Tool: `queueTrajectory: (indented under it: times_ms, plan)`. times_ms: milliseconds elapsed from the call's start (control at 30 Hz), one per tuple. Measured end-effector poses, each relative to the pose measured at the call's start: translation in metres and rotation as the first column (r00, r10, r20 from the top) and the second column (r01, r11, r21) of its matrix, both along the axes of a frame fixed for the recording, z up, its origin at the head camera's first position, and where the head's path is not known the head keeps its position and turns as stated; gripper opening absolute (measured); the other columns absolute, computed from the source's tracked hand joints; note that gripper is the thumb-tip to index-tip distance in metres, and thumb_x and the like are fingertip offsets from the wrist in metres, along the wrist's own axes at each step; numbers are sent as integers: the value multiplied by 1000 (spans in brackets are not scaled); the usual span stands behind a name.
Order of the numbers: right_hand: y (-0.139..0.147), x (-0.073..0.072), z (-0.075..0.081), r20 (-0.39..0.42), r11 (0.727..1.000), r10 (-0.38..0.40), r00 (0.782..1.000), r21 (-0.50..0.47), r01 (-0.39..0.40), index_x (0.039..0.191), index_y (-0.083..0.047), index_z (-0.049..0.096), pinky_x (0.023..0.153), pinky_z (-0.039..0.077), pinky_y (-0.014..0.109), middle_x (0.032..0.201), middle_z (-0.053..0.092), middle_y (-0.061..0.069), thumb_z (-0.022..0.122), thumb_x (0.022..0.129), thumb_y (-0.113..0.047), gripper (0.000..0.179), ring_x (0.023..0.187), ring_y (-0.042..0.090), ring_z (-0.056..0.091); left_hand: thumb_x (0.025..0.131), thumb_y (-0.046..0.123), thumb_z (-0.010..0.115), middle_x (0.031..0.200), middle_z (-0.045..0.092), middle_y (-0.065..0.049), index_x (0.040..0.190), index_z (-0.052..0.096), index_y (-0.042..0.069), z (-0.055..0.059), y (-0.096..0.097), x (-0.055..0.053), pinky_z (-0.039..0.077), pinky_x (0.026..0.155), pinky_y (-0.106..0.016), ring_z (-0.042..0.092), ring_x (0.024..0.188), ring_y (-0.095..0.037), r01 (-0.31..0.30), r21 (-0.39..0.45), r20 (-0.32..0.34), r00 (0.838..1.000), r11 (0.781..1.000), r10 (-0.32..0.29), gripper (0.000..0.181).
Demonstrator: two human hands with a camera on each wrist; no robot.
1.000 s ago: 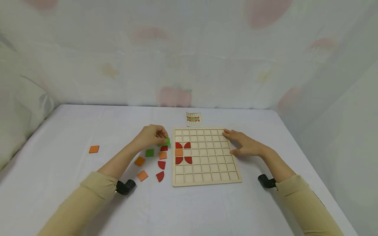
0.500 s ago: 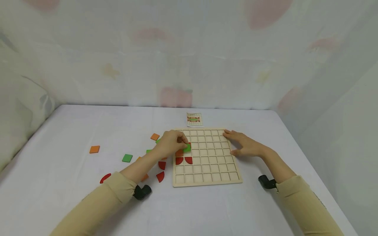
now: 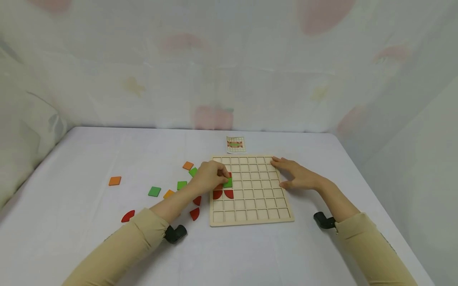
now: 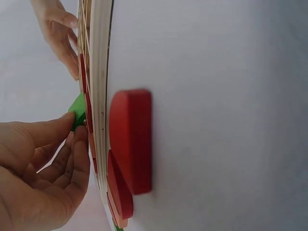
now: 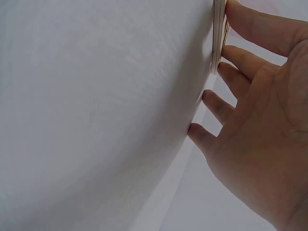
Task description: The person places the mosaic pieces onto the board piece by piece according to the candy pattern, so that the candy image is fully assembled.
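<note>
My left hand [image 3: 207, 175] pinches a green square tile [image 3: 227, 183] between thumb and fingertips, over the left part of a wooden grid board [image 3: 257, 206]. In the left wrist view the green tile [image 4: 78, 109] is tilted, one edge close at the board's surface. Red quarter-circle tiles [image 3: 229, 194] lie in cells just below it, and another red piece [image 3: 230, 174] shows partly above it. The hand covers other cells near the left edge. My right hand [image 3: 298, 174] rests with spread fingers at the board's right edge; in the right wrist view its thumb and fingertips touch the rim.
Left of the board lie loose tiles, among them an orange square [image 3: 115, 181], a green square [image 3: 154, 191] and a red quarter-circle [image 3: 128, 216]. More lie near the left forearm, including a red one [image 3: 195, 214]. A small pattern card [image 3: 235, 145] lies behind the board.
My left hand has moved right from the loose tiles onto the board, bringing the green tile to the cell area between the red pieces. My right hand stays at the board's edge.
</note>
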State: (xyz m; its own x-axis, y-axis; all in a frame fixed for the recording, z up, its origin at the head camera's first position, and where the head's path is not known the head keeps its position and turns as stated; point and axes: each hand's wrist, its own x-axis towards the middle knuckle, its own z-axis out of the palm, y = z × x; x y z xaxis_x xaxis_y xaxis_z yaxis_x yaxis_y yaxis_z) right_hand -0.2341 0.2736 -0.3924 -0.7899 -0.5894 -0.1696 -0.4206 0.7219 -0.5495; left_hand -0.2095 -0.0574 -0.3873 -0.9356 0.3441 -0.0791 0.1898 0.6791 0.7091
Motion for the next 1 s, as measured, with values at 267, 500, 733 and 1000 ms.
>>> queueTrajectory:
  times_ms: [267, 500, 733, 1000]
  plan:
    - [0, 0, 0, -2, 1000, 3, 1000, 0, -3, 154, -4, 29, 119, 11, 67, 166, 18, 15, 66, 87, -25, 80, 153, 46, 11, 86, 15, 75, 81, 72, 0, 87, 74, 11, -1, 1, -1, 45, 67, -22, 58, 76, -12, 11, -17, -1, 1000, 1000, -11, 4]
    - [0, 0, -1, -2, 1000, 2, 1000, 0, -2, 155, -4, 28, 119, 11, 67, 166, 17, 14, 66, 87, -23, 80, 153, 46, 11, 85, 14, 76, 80, 71, 0, 87, 75, 10, -1, 2, 0, 43, 66, -22, 56, 73, -12, 23, -34, -17, 1000, 999, -24, 5]
    - [0, 0, -1, 7, 1000, -1, 1000, -4, 1, 155, -5, 27, 119, 10, 68, 166, 17, 15, 66, 88, -24, 80, 153, 45, 10, 85, 12, 75, 82, 72, 0, 89, 75, 10, -1, 2, 1, 45, 67, -23, 57, 75, -12, 34, -36, 0, 999, 999, -34, 5]
    - [0, 0, 0, 7, 1000, -6, 1000, 0, 6, 155, -5, 28, 119, 10, 68, 166, 17, 15, 65, 87, -23, 80, 153, 45, 10, 85, 12, 75, 81, 70, 0, 89, 73, 9, 0, 1, 1, 45, 67, -22, 57, 74, -12, 45, -25, -14, 999, 999, -45, 5]
